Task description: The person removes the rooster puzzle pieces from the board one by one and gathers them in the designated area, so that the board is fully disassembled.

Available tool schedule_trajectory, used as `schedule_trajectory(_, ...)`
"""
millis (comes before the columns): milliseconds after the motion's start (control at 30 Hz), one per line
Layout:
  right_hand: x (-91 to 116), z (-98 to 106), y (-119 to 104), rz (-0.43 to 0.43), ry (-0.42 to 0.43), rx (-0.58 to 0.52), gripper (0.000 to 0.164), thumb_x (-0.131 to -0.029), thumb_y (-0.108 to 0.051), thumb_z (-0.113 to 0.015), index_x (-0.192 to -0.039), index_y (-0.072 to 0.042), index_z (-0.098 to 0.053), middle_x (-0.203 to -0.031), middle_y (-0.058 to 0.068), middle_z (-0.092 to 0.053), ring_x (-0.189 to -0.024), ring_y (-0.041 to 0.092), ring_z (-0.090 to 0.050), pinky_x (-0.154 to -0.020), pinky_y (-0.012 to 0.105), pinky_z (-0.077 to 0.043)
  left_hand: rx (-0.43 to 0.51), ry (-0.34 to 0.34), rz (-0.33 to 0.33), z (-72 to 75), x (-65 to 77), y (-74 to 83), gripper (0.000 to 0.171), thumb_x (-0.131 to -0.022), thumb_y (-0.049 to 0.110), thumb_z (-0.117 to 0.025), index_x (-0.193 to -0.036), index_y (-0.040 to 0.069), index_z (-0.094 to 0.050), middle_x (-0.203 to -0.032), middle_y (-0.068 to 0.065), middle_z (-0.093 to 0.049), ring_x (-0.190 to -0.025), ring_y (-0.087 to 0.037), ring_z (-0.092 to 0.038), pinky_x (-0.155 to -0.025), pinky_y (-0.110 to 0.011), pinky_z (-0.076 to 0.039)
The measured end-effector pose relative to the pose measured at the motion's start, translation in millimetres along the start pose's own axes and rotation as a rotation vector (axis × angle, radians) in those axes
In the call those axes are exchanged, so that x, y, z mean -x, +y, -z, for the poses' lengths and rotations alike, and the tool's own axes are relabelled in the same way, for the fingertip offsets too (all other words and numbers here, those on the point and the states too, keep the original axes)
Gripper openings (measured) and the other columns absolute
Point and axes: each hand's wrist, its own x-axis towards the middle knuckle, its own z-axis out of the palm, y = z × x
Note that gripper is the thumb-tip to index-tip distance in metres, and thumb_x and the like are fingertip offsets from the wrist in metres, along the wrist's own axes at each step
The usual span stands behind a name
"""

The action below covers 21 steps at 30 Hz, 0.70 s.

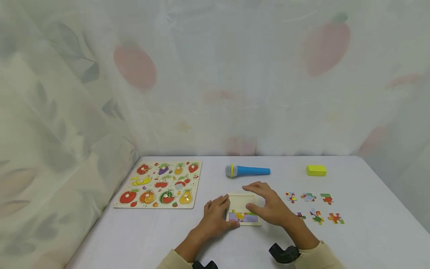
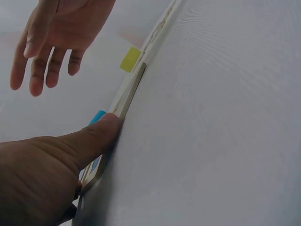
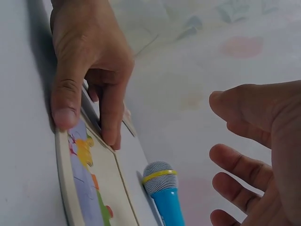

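Observation:
In the head view a small jigsaw tray (image 1: 237, 201) lies on the white table, with joined purple, yellow and green pieces (image 1: 246, 217) along its near side. My left hand (image 1: 215, 218) holds the tray at its left end. The left thumb presses the near edge, as the left wrist view shows, while fingers reach along the side in the right wrist view. Above the tray's right part hovers my right hand (image 1: 270, 205). Its fingers are spread and relaxed, with nothing between them.
Several loose jigsaw pieces (image 1: 315, 216) lie right of the tray. Behind it is a blue toy microphone (image 1: 252, 170) with a grey head. A yellow block (image 1: 316, 170) sits at the back right. The fruit puzzle board (image 1: 119, 204) occupies the left side.

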Motion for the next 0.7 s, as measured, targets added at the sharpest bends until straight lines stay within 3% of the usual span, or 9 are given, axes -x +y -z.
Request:
schedule_trajectory(233,-2.9,-15.6,6.9,0.018,-0.015,-0.05,0.047,-0.085,-0.017,-0.075,-0.13,-0.016,-0.062,-0.124,-0.005,-0.057,-0.115,0.018,-0.047,-0.092,0.049,-0.042,0.01,0.01,-0.01,0.1,-0.3,0.3,0.088,-0.075,0.051,-0.079,-0.141,0.001,-0.048,-0.149,-0.01,-0.039,-0.136,-0.029,-0.033,-0.106,-0.058,-0.017)
schedule_trajectory(467,-2.5,-25.9,8.1,-0.05,-0.071,-0.052,0.046,-0.085,-0.013,-0.073,-0.13,-0.014,-0.062,-0.122,-0.002,-0.058,-0.112,0.017,-0.046,-0.091,0.05,-0.042,0.014,0.009,-0.013,0.6,0.6,1.7,0.087,-0.075,0.051,-0.078,-0.14,0.0,-0.049,-0.149,-0.011,-0.04,-0.136,-0.029,-0.033,-0.106,-0.058,-0.017)
schedule_trajectory(700,-2.8,-36.4,17.2,-0.107,-0.122,-0.039,0.046,-0.086,-0.014,-0.072,-0.131,-0.011,-0.061,-0.121,-0.006,-0.056,-0.111,0.017,-0.044,-0.09,0.046,-0.043,0.009,0.021,-0.028,0.0,1.3,-0.3,0.088,-0.075,0.053,-0.078,-0.139,0.001,-0.05,-0.148,-0.012,-0.04,-0.135,-0.029,-0.034,-0.105,-0.059,-0.017)
